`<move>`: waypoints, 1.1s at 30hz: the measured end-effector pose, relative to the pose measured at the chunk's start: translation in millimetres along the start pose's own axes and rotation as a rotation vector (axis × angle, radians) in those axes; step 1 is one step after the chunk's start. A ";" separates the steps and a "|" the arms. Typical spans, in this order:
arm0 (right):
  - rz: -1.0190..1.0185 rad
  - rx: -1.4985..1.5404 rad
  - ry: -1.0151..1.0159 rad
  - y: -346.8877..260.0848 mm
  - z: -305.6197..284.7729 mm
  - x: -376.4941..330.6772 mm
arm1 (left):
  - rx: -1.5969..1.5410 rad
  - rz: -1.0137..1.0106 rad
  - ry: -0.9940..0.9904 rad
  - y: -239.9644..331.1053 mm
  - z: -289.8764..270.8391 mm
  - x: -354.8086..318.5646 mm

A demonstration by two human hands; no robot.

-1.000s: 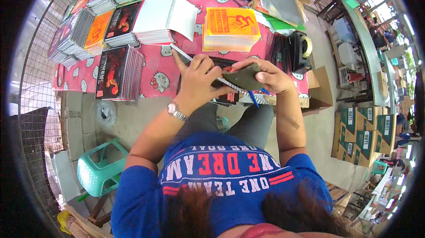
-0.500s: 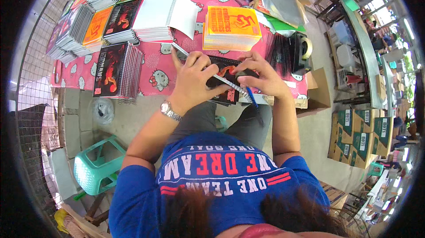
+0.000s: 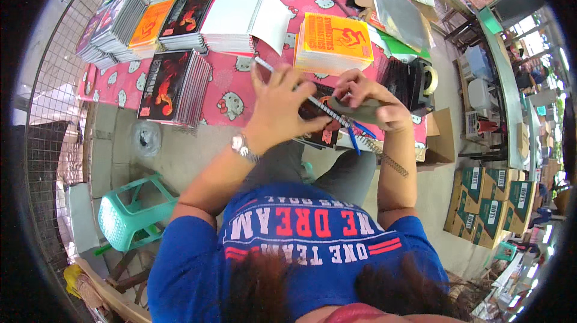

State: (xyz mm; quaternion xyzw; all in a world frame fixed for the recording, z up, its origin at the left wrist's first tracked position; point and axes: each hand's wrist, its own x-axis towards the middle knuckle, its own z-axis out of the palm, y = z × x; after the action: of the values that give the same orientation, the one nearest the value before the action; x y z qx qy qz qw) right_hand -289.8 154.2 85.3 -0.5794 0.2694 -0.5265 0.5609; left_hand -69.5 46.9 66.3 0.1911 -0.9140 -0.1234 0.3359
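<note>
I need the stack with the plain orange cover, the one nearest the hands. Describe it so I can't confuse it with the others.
Start at the pink patterned table. Just beyond the right hand sits a stack of orange booklets, standing alone, right of the white stack. Its cover is bright orange with red print; the other orange stack lies far left amid dark covers.

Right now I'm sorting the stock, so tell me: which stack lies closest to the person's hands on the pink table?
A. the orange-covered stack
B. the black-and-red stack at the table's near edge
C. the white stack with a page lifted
A: the orange-covered stack lies just beyond the left hand and right hand, nearer than the others.
</note>
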 end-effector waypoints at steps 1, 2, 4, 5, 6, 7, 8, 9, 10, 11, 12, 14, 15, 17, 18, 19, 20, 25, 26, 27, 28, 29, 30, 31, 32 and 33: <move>0.160 -0.372 -0.008 -6.4 0.1 8.3 | 0.038 -0.029 -0.040 -5.4 -6.6 4.3; 0.204 -0.406 0.027 -0.4 -0.6 9.4 | 0.004 -0.024 -0.057 -14.7 -7.5 2.0; 0.279 -0.495 0.081 8.1 -4.1 17.2 | -0.053 -0.010 -0.065 -37.3 -7.1 -1.6; 0.088 -0.039 0.110 5.9 1.7 15.5 | -0.045 0.049 -0.014 -44.7 -5.5 -0.7; 0.145 -0.248 0.048 4.6 1.1 19.7 | -0.045 0.063 -0.031 -44.5 -5.4 0.5; 0.201 -0.456 -0.015 3.8 -2.3 26.9 | -0.045 0.078 -0.047 -42.7 -5.9 2.4; 0.257 -0.664 -0.079 4.7 -3.3 30.6 | -0.046 0.094 -0.064 -41.0 -5.6 3.1; 0.342 -0.795 -0.017 6.7 -0.6 32.0 | -0.055 0.112 -0.037 -42.0 -5.4 3.4; 0.207 -0.503 -0.011 5.6 2.9 31.9 | -0.064 0.130 -0.011 -43.1 -4.2 2.4; 0.074 -0.209 -0.007 3.7 6.9 31.6 | -0.073 0.148 0.016 -44.2 -4.0 2.6; -0.055 0.093 0.007 3.4 10.3 28.7 | -0.066 0.134 -0.003 -42.5 -4.5 2.9; 0.122 -0.369 -0.014 3.0 5.7 31.7 | -0.052 0.108 -0.043 -39.1 -7.3 4.5; 0.131 -0.438 0.003 7.3 3.5 33.6 | -0.061 0.123 -0.035 -39.5 -8.1 5.6; -0.004 0.025 0.020 9.7 6.0 30.3 | -0.078 0.154 -0.021 -40.0 -10.1 6.0; 0.101 -0.207 0.012 8.9 7.2 33.2 | -0.086 0.141 -0.035 -40.0 -9.6 4.1; 0.200 -0.444 0.002 5.3 5.5 40.4 | -0.090 0.136 -0.047 -41.2 -10.9 6.5; 0.301 -0.680 -0.009 4.6 4.8 43.7 | -0.095 0.132 -0.060 -41.6 -11.1 6.9; 0.038 -0.215 -0.091 2.1 6.8 47.4 | -0.105 0.123 -0.077 -42.4 -12.6 9.6; 0.115 -0.384 -0.055 3.3 4.5 47.3 | -0.105 0.113 -0.099 -41.6 -13.0 10.5; 0.185 -0.559 -0.028 3.0 1.2 50.0 | -0.108 0.123 -0.080 -42.2 -13.3 10.3; 0.254 -0.734 0.002 3.3 -1.7 51.3 | -0.110 0.133 -0.061 -42.6 -12.5 8.6; 0.010 -0.283 -0.037 6.6 -5.6 47.0 | -0.113 0.143 -0.042 -43.2 -12.7 8.5; 0.098 -0.378 -0.047 6.6 -4.3 48.2 | -0.113 0.128 -0.067 -42.6 -13.0 9.1; 0.187 -0.472 -0.057 5.7 -2.8 53.0 | -0.112 0.113 -0.093 -41.8 -14.5 11.5; 0.277 -0.565 -0.067 6.4 -2.5 56.5 | -0.112 0.099 -0.118 -41.0 -14.5 12.4; 0.433 -0.788 -0.025 11.0 -6.6 60.6 | -0.145 0.085 -0.107 -41.4 -14.5 13.5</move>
State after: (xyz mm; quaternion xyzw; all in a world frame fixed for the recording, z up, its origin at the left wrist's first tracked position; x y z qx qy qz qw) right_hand -274.5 94.6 92.5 -0.6854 0.5576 -0.2471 0.3977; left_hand -58.4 2.6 70.0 0.1205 -0.9266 -0.1851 0.3044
